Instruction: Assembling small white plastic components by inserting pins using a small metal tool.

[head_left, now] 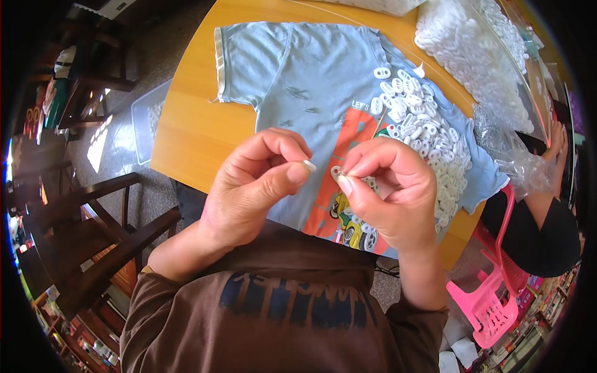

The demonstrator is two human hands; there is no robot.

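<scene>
My left hand [258, 186] is closed in a pinch, with a small white plastic piece [310, 165] between thumb and forefinger. Just across from it, my right hand [392, 193] pinches something tiny at its fingertips, too small to make out. A white oval two-holed piece [336, 171] shows beside those fingertips; whether it is held or lies on the cloth, I cannot tell. Both hands hover over a light blue T-shirt [311, 68] with an orange print, spread on the table. Right of my hands, a heap of white oval two-holed plastic pieces [429, 130] lies on the shirt.
The yellow wooden table [193, 130] has a large clear bag of white pieces [466, 56] at the far right. Nearer stands a crumpled clear bag with small greyish parts [497, 133]. A person's knee [550, 214], a pink plastic chair [491, 304] and a dark wooden chair [93, 236] flank the table.
</scene>
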